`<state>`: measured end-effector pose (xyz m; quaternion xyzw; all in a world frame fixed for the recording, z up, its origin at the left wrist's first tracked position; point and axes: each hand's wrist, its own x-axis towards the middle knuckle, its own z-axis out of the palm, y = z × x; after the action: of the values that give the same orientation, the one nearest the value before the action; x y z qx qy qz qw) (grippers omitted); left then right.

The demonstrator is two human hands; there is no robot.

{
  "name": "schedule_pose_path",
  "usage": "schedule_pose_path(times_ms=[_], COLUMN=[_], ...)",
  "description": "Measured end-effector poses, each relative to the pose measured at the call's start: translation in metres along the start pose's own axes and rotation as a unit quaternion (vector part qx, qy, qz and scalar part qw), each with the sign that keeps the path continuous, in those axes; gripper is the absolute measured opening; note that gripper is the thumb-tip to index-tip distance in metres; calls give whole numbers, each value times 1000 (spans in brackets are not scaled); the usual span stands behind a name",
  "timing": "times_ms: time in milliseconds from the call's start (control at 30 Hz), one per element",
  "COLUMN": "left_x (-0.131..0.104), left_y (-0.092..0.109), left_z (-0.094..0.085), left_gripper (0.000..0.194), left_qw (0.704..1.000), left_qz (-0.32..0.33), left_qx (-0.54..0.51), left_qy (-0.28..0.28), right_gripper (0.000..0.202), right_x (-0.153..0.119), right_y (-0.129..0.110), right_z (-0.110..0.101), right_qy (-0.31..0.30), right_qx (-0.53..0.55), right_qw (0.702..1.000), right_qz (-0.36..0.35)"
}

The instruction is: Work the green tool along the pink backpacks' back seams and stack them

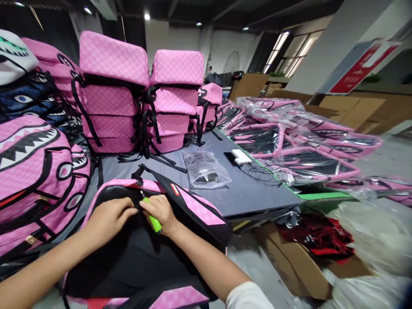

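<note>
A pink-and-black backpack (pixel 128 257) lies in front of me with its black back panel up and its straps around it. My right hand (pixel 161 212) is closed around a lime-green-handled tool (pixel 155 224) with a thin metal tip pointing up and away. Close beside it, near the top of the panel, my left hand (pixel 112 216) has thumb and fingers pinched together. A thin dark bit shows at those fingertips, too small to name. The fingertips of both hands almost meet over the black fabric.
Pink checkered backpacks (pixel 112 101) stand stacked across the grey table (pixel 267 193). More bags with shark-mouth prints (pixel 28 150) crowd the left. A clear plastic bag (pixel 206 169) and a white box with cables (pixel 241 156) lie ahead. Plastic-wrapped bags (pixel 309 141) and a cardboard box (pixel 289 262) are at right.
</note>
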<state>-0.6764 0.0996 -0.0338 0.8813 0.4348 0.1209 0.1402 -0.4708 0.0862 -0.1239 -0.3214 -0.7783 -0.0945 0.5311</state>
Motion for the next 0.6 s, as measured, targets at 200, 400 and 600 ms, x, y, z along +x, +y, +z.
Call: schedule_pose_path(times_ms=[200,400,600], left_x=[45,90,75], left_y=[-24,-29,-34], left_z=[-25,-4,11], left_gripper=[51,109,117], left_qw=[993,980,985], left_qz=[71,-27,33], left_qx=[65,171,162], left_qy=[72,-101,-56], right_gripper=[31,21,33], right_x=[14,8,-7], right_y=[-11,-43,-36], right_z=[-4,-23,-16], right_qy=[-17,-41,-68], right_qx=[27,119,92], right_qw=[996,949,959], right_qz=[83,290,257])
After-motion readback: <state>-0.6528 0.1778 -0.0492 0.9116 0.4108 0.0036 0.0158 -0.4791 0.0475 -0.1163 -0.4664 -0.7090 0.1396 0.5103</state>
